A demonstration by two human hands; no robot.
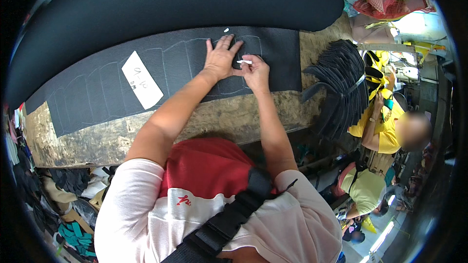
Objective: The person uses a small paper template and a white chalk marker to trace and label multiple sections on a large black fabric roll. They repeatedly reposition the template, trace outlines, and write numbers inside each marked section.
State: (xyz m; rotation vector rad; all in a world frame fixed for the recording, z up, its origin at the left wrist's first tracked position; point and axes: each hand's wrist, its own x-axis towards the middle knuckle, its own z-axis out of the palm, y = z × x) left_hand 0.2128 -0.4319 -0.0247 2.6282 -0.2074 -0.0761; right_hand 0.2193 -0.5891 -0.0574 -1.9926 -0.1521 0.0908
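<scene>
A strip of black sheet material (pixel 187 65) lies along the worktable, marked with a row of pale outlined shapes. My left hand (pixel 220 62) presses flat on it with fingers spread, toward its right part. Any dark piece beneath that palm is hard to make out against the sheet. Close beside it, my right hand (pixel 256 74) pinches a short white stick of chalk (pixel 244 62) above the marked lines. Another small white bit (pixel 226 30) rests near the sheet's far edge. To the left of my hands, a white card (pixel 142 79) with handwriting lies slanted across the outlines.
A large black roll (pixel 195 0) fills the far side of the worn wooden table (pixel 97 148). Stacked dark cut pieces (pixel 341 85) hang over its right end. Fabric scraps (pixel 75 238) pile up at lower left. People sit working at right, one in yellow (pixel 387 129).
</scene>
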